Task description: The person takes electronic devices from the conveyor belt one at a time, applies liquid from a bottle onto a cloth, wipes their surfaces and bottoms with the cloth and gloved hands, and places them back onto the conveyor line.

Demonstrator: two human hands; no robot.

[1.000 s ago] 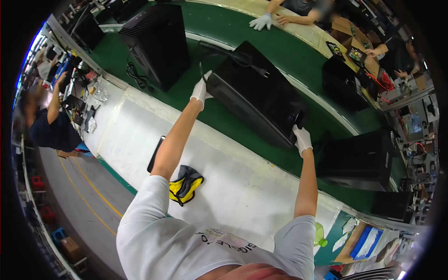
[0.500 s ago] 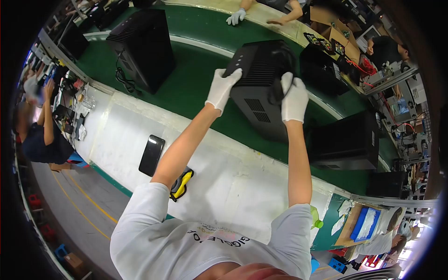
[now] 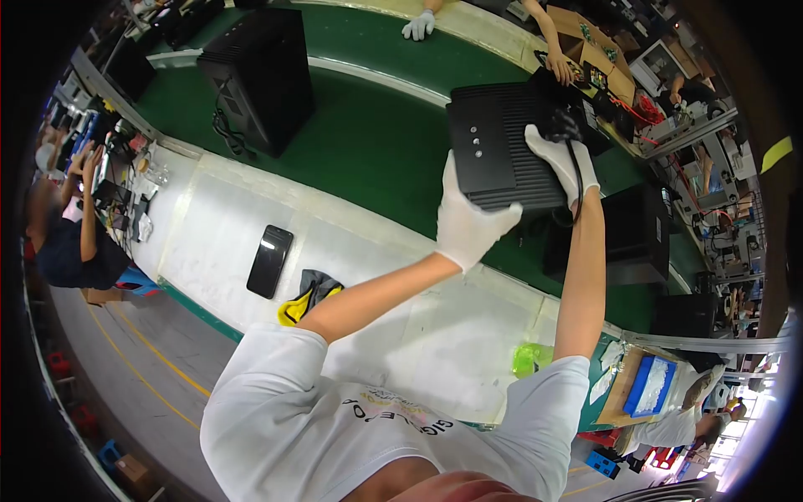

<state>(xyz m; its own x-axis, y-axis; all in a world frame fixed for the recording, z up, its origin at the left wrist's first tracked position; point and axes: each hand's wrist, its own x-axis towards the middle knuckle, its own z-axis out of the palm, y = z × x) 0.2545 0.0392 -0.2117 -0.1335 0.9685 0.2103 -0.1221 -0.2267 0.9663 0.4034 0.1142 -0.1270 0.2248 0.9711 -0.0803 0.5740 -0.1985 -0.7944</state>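
A black tower case (image 3: 506, 142) with ribbed edges and several round buttons or lights on its top stands over the green belt. My left hand (image 3: 470, 219), in a white glove, grips its near left corner, thumb along the near edge. On the right side, my gloved right hand (image 3: 569, 167) holds the case with the thumb over the top ridges. A black cable (image 3: 575, 188) loops by the right wrist; some of its coil sits behind that hand. The fingertips of both hands are partly hidden by the case.
Another black tower (image 3: 263, 84) with a cable stands left on the green belt (image 3: 376, 125); a further one (image 3: 615, 238) is at right. On the white ledge lie a phone (image 3: 270, 262), a yellow-grey cloth item (image 3: 314, 294) and a green bottle (image 3: 527, 360). A co-worker's gloved hand (image 3: 418, 27) rests opposite.
The case has turned and tipped so its top faces me more, shifting right. My left hand has moved from its far left edge to the near corner. A co-worker's bare hand has moved right.
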